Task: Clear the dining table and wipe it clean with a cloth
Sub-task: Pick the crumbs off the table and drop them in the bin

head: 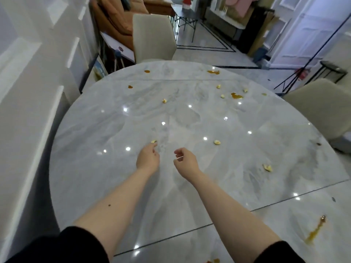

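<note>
Head view: your left hand [148, 158] reaches a small food scrap [153, 141] on the marble surface [114, 168]; right hand [185, 162] hangs loosely curled, holding nothing. Scraps look light and soft, so pinch from above.

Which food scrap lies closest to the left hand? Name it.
The pale scrap at the left hand's fingertips; every other scrap on the table lies farther off.

two cream chairs [153, 35] [321, 107], orange sofa [117, 18], small black side table [332, 70]
</note>
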The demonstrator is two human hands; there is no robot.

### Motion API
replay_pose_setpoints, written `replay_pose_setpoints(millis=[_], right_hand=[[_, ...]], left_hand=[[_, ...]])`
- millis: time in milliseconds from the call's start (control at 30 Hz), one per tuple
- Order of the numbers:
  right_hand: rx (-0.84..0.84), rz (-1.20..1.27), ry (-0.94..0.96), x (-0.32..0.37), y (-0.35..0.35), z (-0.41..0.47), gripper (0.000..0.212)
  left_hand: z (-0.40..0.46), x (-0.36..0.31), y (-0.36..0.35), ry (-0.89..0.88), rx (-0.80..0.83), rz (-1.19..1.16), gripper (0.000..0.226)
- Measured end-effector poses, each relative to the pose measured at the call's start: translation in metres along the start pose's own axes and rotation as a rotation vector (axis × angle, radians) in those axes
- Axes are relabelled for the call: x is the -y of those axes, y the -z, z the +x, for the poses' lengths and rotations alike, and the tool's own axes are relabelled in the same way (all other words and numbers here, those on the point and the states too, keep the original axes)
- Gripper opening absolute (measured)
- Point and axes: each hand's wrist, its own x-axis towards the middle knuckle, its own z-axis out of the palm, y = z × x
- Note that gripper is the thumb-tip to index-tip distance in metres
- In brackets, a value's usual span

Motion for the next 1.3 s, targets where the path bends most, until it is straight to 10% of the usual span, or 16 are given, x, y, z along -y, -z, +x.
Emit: replay_pose_setpoints(millis=[500,833,1000,1300], right_hand=[[-0.317,-0.063,-0.146,-0.061,0.017,0.079,0.032],[-0.568,-0.237,-0.246,-0.091,0.046,0.107,0.043],[-0.379,-0.357,-0.277,-0.112,0.061,0.129,0.06],[-0.432,-0.445,-0.135,-0.118,0.056,0.136,0.035]], left_hand=[[0.082,0.016,-0.058,-0.174,-0.085,0.414,0.022],[0.096,-0.013,-0.097,-0.327,-0.024,0.194,0.022],[0.098,-0.026,-0.111,-0.381,0.001,0.081,0.02],[0.134,-0.022,-0.1,-0.414,-0.033,-0.016,0.015]])
